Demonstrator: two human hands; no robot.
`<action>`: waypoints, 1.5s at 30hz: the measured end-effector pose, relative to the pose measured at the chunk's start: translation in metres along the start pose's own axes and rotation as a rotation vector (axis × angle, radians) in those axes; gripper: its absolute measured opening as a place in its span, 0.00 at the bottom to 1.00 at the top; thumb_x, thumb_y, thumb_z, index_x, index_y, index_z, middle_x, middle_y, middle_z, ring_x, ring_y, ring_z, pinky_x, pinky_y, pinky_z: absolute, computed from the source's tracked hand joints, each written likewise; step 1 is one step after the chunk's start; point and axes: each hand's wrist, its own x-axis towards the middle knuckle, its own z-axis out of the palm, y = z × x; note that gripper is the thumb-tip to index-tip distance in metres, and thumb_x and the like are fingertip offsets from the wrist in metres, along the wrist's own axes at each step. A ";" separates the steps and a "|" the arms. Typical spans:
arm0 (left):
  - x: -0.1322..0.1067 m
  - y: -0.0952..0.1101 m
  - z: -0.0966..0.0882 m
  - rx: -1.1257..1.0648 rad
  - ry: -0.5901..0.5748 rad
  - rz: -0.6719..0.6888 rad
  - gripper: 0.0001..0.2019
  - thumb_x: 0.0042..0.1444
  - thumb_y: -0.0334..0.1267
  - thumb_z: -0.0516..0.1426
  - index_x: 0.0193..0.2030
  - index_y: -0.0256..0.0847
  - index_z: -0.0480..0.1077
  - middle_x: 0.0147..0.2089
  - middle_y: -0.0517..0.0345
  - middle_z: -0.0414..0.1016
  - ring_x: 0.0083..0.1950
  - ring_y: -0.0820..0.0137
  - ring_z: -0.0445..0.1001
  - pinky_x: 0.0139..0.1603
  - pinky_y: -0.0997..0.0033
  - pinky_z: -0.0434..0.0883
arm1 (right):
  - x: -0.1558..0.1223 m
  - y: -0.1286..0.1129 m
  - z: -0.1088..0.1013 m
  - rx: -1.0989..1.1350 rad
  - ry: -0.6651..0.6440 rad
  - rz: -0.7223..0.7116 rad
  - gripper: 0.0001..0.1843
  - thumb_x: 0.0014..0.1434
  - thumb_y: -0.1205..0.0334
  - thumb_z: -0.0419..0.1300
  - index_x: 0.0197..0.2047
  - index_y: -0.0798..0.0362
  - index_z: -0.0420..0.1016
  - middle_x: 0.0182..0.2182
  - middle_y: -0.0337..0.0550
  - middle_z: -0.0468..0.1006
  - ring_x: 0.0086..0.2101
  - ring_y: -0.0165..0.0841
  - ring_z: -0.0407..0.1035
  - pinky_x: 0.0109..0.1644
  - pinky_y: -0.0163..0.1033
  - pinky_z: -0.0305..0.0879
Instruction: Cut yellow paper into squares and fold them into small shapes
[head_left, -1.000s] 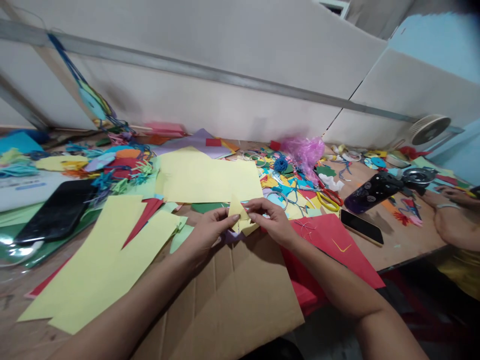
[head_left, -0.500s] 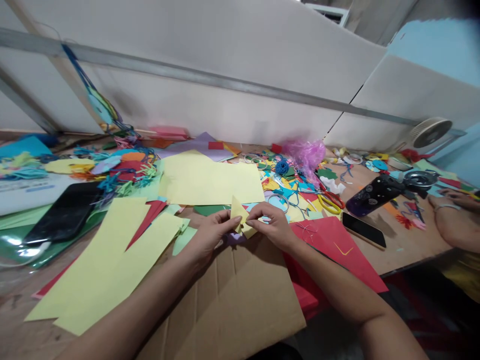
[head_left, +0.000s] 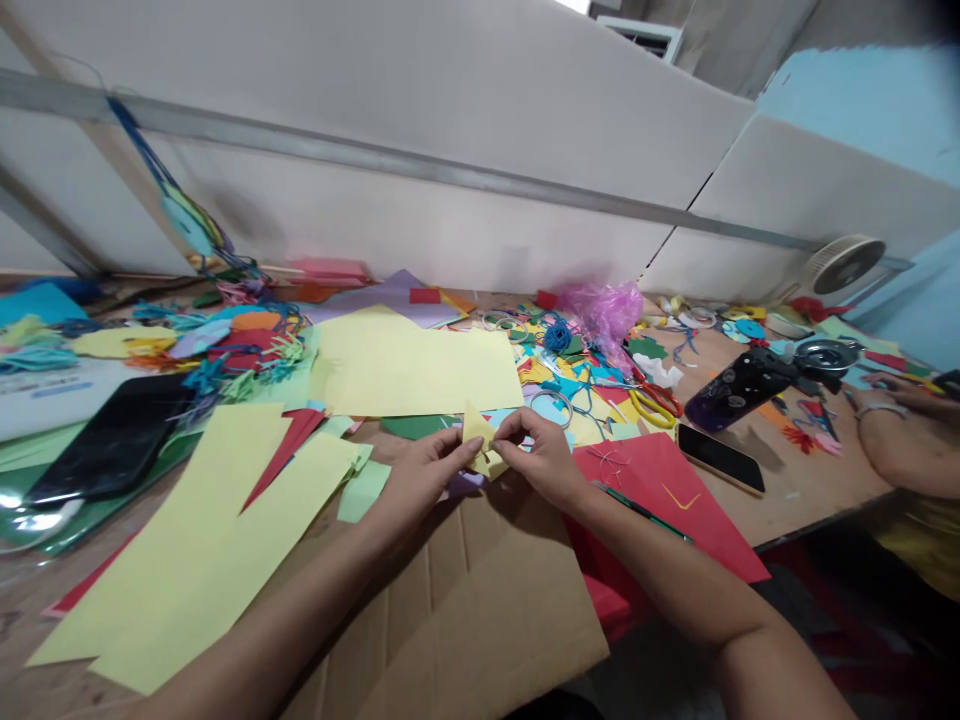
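Between my two hands is a small folded piece of yellow paper (head_left: 475, 430), held above the far edge of a brown cardboard sheet (head_left: 450, 590). My left hand (head_left: 431, 465) pinches its left side between thumb and fingers. My right hand (head_left: 536, 455) is closed at the paper's right edge, with the fingertips pressed together on it. Small dark cut-outs or marks show near the fingertips. Just beyond lies a large yellow paper sheet (head_left: 412, 370). To the left are long yellow paper strips (head_left: 187, 560), and red paper (head_left: 667, 500) lies under my right forearm.
Scissors (head_left: 654, 405), a blue yarn ball (head_left: 557, 336) and a pink plastic bag (head_left: 607, 310) sit among paper scraps. Rightward are a phone (head_left: 720, 460), a dark bottle (head_left: 739, 388) and another person's arm (head_left: 892, 445). A larger black phone (head_left: 112, 440) lies left.
The view has shifted slightly. Both hands stay on the folded yellow paper, with the right fingers moved a little along its edge. A green pen by my right forearm now shows more.
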 end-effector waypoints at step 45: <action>0.000 0.010 -0.001 0.007 0.148 0.055 0.18 0.36 0.45 0.74 0.30 0.36 0.80 0.30 0.54 0.80 0.30 0.70 0.73 0.30 0.73 0.70 | 0.001 0.007 0.000 0.143 -0.120 -0.063 0.14 0.59 0.60 0.65 0.49 0.49 0.74 0.32 0.36 0.75 0.32 0.30 0.69 0.37 0.35 0.65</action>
